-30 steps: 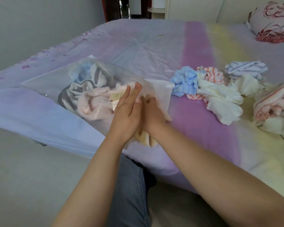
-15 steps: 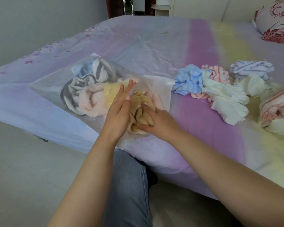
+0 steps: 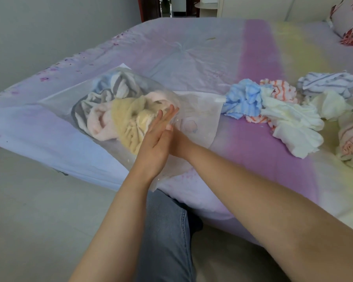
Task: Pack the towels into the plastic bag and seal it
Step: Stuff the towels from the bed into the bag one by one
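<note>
A clear plastic bag lies on the bed near its front edge, mouth towards the right. Inside it are a yellow towel, a pink towel, a grey-and-white striped towel and a light blue one. My left hand is flat with fingers straight, pressed edge-on against the bag beside the yellow towel. My right hand sits just behind it at the bag's mouth; its fingers are hidden by the left hand.
Loose towels are heaped on the bed to the right: a blue one, an orange-striped one, a cream one, a grey-striped one. A patterned pillow lies far right. My knee is below the bed edge.
The yellow towel has gone from the bag's mouth deeper inside, against the pink towel. Both hands have shifted left with it, and the right hand has slipped behind the left.
</note>
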Demonstrator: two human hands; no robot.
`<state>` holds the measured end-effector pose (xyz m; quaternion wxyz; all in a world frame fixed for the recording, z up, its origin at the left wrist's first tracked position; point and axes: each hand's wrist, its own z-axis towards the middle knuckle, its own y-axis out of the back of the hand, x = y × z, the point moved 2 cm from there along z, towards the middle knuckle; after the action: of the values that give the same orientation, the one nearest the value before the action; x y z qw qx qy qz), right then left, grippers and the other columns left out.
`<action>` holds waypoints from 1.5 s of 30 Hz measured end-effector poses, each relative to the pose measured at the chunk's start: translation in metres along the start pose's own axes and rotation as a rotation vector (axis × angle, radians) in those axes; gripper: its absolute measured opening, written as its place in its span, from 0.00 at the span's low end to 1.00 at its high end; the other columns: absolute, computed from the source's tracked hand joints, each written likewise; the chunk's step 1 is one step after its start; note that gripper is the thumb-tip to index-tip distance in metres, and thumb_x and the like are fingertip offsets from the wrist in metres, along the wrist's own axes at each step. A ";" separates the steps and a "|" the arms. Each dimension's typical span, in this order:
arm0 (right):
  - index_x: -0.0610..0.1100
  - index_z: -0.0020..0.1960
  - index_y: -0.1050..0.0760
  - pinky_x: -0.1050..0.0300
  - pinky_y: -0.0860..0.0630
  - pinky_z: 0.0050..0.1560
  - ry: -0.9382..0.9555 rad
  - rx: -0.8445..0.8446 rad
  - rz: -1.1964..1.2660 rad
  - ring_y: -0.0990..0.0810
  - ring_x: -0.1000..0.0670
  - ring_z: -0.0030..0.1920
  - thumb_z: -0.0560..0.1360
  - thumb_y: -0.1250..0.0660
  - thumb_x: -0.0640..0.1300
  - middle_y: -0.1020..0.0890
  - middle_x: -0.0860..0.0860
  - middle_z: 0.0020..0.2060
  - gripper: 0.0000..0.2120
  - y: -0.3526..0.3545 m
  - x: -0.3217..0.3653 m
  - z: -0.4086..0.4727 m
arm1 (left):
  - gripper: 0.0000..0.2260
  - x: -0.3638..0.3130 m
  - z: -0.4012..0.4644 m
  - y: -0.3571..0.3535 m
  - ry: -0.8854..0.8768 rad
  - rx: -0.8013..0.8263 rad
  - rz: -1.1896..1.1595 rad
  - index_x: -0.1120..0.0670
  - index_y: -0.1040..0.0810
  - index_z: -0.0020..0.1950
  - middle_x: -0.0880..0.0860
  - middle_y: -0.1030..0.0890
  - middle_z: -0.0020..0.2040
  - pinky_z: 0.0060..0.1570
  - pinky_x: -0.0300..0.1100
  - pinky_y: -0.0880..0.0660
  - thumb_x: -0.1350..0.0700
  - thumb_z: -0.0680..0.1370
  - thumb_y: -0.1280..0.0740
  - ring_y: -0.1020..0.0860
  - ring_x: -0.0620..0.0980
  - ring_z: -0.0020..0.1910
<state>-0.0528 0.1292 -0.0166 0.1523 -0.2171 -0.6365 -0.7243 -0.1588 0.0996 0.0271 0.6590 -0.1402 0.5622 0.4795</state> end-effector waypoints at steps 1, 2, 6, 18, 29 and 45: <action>0.38 0.75 0.43 0.47 0.46 0.75 0.019 0.024 -0.038 0.42 0.43 0.75 0.82 0.49 0.40 0.40 0.40 0.75 0.22 0.002 -0.005 -0.008 | 0.17 0.001 0.001 -0.001 -0.005 -0.007 0.000 0.42 0.34 0.72 0.41 0.37 0.76 0.77 0.47 0.49 0.52 0.84 0.48 0.47 0.39 0.77; 0.41 0.70 0.32 0.48 0.40 0.72 0.073 -0.081 -0.012 0.34 0.44 0.71 0.81 0.45 0.41 0.32 0.41 0.70 0.18 0.005 -0.013 -0.022 | 0.16 0.003 0.001 -0.003 -0.010 -0.015 0.000 0.39 0.34 0.70 0.43 0.38 0.76 0.77 0.47 0.49 0.52 0.84 0.48 0.47 0.40 0.77; 0.43 0.48 0.18 0.68 0.38 0.60 -0.360 -0.697 0.284 0.32 0.54 0.59 0.75 0.32 0.45 0.33 0.46 0.61 0.07 0.022 -0.079 -0.074 | 0.18 0.012 0.001 -0.011 -0.021 -0.056 0.115 0.40 0.33 0.72 0.44 0.38 0.77 0.76 0.52 0.48 0.47 0.82 0.46 0.47 0.41 0.77; 0.46 0.75 0.39 0.59 0.33 0.66 -0.446 -0.277 0.505 0.32 0.48 0.70 0.74 0.40 0.31 0.35 0.47 0.72 0.31 0.043 -0.101 -0.048 | 0.32 0.068 -0.023 0.049 0.516 -0.510 0.100 0.42 0.38 0.75 0.49 0.58 0.79 0.75 0.53 0.45 0.32 0.73 0.39 0.50 0.52 0.78; 0.45 0.76 0.43 0.68 0.41 0.65 -0.475 -0.544 0.491 0.37 0.49 0.73 0.74 0.43 0.28 0.37 0.47 0.74 0.32 0.052 -0.137 -0.093 | 0.37 0.094 0.079 0.005 0.414 -0.031 -0.079 0.47 0.52 0.79 0.48 0.56 0.80 0.74 0.43 0.56 0.36 0.76 0.39 0.55 0.45 0.78; 0.39 0.73 0.45 0.44 0.32 0.61 -0.902 -0.471 -0.290 0.30 0.35 0.64 0.74 0.38 0.40 0.28 0.35 0.64 0.30 0.118 -0.248 -0.176 | 0.18 0.017 0.050 -0.042 -0.136 -0.272 0.597 0.54 0.25 0.66 0.58 0.32 0.73 0.72 0.54 0.41 0.49 0.79 0.39 0.40 0.59 0.75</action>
<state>0.1981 -0.0751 -0.0587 -0.2911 -0.4451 -0.4822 -0.6961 -0.0968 0.1231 0.0136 0.5005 -0.0236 0.4641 0.7304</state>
